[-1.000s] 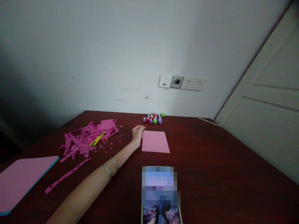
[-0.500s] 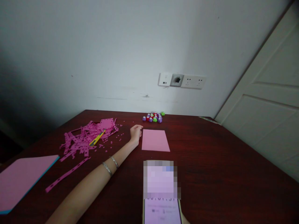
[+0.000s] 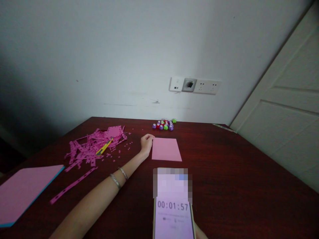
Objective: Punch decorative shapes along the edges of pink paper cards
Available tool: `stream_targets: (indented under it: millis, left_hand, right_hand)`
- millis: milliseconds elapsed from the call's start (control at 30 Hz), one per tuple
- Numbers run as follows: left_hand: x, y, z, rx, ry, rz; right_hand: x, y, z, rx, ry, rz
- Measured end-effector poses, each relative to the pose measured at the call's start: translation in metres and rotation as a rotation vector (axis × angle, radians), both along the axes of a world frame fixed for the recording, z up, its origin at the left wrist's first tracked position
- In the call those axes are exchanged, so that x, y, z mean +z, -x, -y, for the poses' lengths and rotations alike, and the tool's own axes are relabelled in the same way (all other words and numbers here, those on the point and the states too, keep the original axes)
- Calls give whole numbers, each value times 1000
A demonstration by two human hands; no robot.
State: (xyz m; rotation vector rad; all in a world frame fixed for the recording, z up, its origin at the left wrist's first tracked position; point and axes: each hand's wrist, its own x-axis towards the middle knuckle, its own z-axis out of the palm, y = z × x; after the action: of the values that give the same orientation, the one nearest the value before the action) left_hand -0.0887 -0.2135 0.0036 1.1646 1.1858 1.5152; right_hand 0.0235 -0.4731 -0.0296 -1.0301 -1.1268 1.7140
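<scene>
A square sheet of pink paper (image 3: 166,150) lies flat on the dark red table. My left hand (image 3: 147,145) is at its far left corner, fingers curled and pinched together at the edge; the grip itself is too small to see clearly. Two silvery bangles (image 3: 115,181) circle that wrist. My right hand (image 3: 200,231) shows only in part at the bottom, holding up a phone (image 3: 173,215) whose screen reads 00:01:57. The phone's upper screen is pixelated, and most of the right fingers are behind it.
Left of my arm lies a heap of pink paper scraps (image 3: 84,147) with a yellow utility knife (image 3: 104,147) on it. A long pink strip (image 3: 74,185) and a pink board with a blue edge (image 3: 27,192) are nearer. Small colourful figures (image 3: 163,125) cluster near the wall.
My left hand has moved slightly right, its fingertips now at the paper's corner. The phone has risen a little, bringing its timer digits fully into sight.
</scene>
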Motion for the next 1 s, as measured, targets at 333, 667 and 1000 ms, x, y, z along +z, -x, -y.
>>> stream_targets:
  millis: [333, 667, 1000]
  left_hand:
    - [0, 0, 1, 8, 8, -7]
    - [-4, 1, -2, -8, -7, -13]
    - [-7, 0, -4, -2, -49, -27]
  right_hand:
    - [-17, 0, -12, 87, 43, 1]
    - [-15, 3, -9, -16, 1, -11]
    - [-16, 15, -11, 42, -44, -59]
